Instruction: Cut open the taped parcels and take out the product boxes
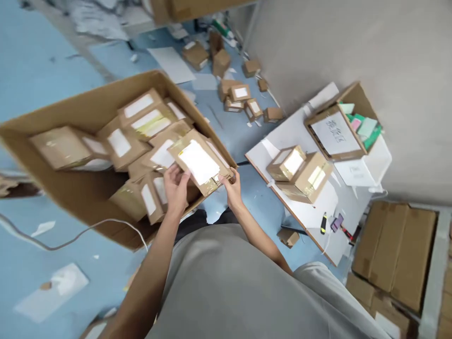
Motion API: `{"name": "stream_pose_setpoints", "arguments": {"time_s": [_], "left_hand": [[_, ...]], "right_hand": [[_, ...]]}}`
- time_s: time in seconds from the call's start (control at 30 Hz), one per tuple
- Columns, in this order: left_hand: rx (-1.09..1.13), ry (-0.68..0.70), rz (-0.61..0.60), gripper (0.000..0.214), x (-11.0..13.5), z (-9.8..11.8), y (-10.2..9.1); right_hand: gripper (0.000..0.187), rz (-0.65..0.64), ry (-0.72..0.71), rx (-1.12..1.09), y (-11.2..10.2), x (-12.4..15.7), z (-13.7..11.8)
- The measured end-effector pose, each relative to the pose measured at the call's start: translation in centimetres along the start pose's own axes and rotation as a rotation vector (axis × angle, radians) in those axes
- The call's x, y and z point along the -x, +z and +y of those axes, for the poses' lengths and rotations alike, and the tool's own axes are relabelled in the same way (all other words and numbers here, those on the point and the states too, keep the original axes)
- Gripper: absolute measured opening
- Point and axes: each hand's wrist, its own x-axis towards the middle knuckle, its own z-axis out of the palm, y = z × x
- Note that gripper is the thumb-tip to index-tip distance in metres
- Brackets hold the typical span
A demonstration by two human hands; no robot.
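Between my hands is a small taped cardboard box with a large white label on its upper face. My left hand is closed at its near left corner, thumb against the edge. At the right corner, my right hand grips it with the thumb on top; its other fingers are partly hidden. The box is tilted above the right rim of a large open carton. Inside that carton lie several smaller labelled boxes, among them a plain brown one and one with yellowish tape.
To the right stands a white table bearing two boxes, a yellow-black cutter and an open bin with green items. Several small boxes litter the blue floor ahead. A white cable crosses by the carton.
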Motion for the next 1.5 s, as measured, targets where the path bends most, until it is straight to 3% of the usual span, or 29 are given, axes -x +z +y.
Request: {"name": "stream_pose_setpoints", "arguments": {"time_s": [0.17,0.23,0.33,0.43,0.5,0.57,0.63,0.7,0.83,1.07,1.13,1.2,1.27,1.33,1.43,1.5], "left_hand": [[0.03,0.116,-0.384,0.062,-1.7,6.0,17.9],[-0.005,0.133,-0.475,0.06,-2.8,6.9,24.7],[-0.183,0.161,-0.586,0.062,-5.0,7.0,33.4],[-0.431,0.135,-0.713,0.062,-6.7,6.3,38.9],[-0.508,0.079,-0.778,0.062,-6.8,5.6,40.4],[-0.51,0.051,-0.792,0.062,-5.7,4.8,40.4],[-0.462,0.045,-0.772,0.064,-3.6,4.0,38.9],[-0.374,0.03,-0.73,0.066,-1.2,3.0,36.0],[-0.183,-0.026,-0.545,0.065,2.7,0.8,26.3],[-0.147,-0.096,0.101,0.048,4.1,-2.8,4.1],[-0.166,-0.165,0.224,0.042,4.4,-3.9,-1.4],[-0.176,-0.235,0.289,0.04,4.9,-5.0,-6.0],[-0.168,-0.273,0.323,0.04,5.6,-6.0,-9.7],[-0.149,-0.28,0.348,0.041,6.7,-6.8,-12.6],[-0.113,-0.291,0.379,0.041,8.4,-7.6,-15.5],[-0.084,-0.304,0.387,0.041,9.4,-7.8,-16.4]], "right_hand": [[0.076,0.183,0.028,-0.349,-10.0,-5.3,-3.3],[0.071,0.22,0.034,-0.399,-13.3,-8.0,-4.8],[0.057,0.245,0.186,-0.405,-18.0,-11.6,-6.6],[0.044,0.226,0.318,-0.372,-21.6,-13.5,-7.0],[0.037,0.189,0.353,-0.322,-23.2,-13.5,-6.6],[0.029,0.11,0.364,-0.233,-23.9,-12.7,-5.8],[0.019,0.014,0.35,-0.135,-23.7,-11.7,-4.8],[0.015,-0.076,0.308,-0.049,-22.6,-10.7,-3.8],[0.024,-0.287,0.21,0.179,-17.9,-9.7,-1.7],[0.065,-0.725,-0.02,0.657,-3.3,-7.7,1.5],[0.085,-0.755,-0.227,0.915,1.4,-7.4,1.4],[0.105,-0.744,-0.522,1.193,6.3,-7.5,1.0],[0.112,-0.774,-0.782,1.405,11.1,-8.3,0.6],[0.104,-0.863,-0.938,1.553,15.4,-9.6,0.4],[0.086,-0.962,-1.011,1.743,20.1,-11.7,0.4],[0.084,-0.999,-1.019,1.825,21.9,-12.8,0.2]]}}
